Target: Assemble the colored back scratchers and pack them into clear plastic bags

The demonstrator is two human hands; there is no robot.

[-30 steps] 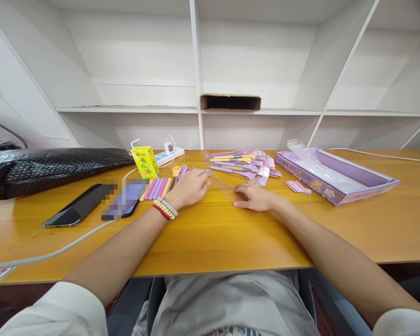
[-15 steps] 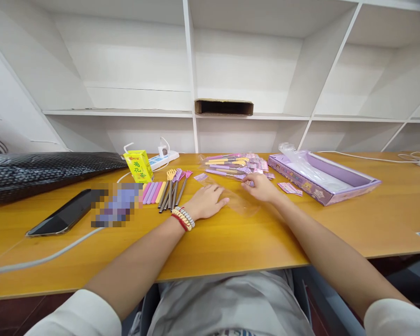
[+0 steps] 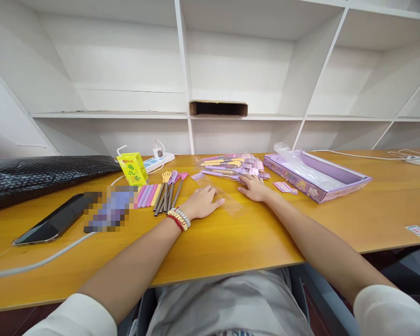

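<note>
My left hand (image 3: 203,203) lies flat on a clear plastic sleeve (image 3: 227,203) on the yellow-brown table (image 3: 231,242), fingers stretched out. Beads circle that wrist. My right hand (image 3: 252,187) rests palm down just beyond the sleeve's far end, fingertips touching a pile of packed pastel tools (image 3: 231,166). Left of my left hand lie several loose small forks with pastel heads (image 3: 170,189) and a row of pastel sticks (image 3: 147,195).
A purple box lid with plastic wrap (image 3: 317,175) sits at the right, small cards (image 3: 284,187) beside it. A yellow drink carton (image 3: 132,169), a power strip (image 3: 157,161), a phone (image 3: 51,224), a black bag (image 3: 38,175) and a white cable (image 3: 38,262) occupy the left. White shelves (image 3: 210,112) rise behind.
My left hand left the loose forks and came to rest on the clear sleeve. My right hand moved from the sleeve outward to the pile of packed tools.
</note>
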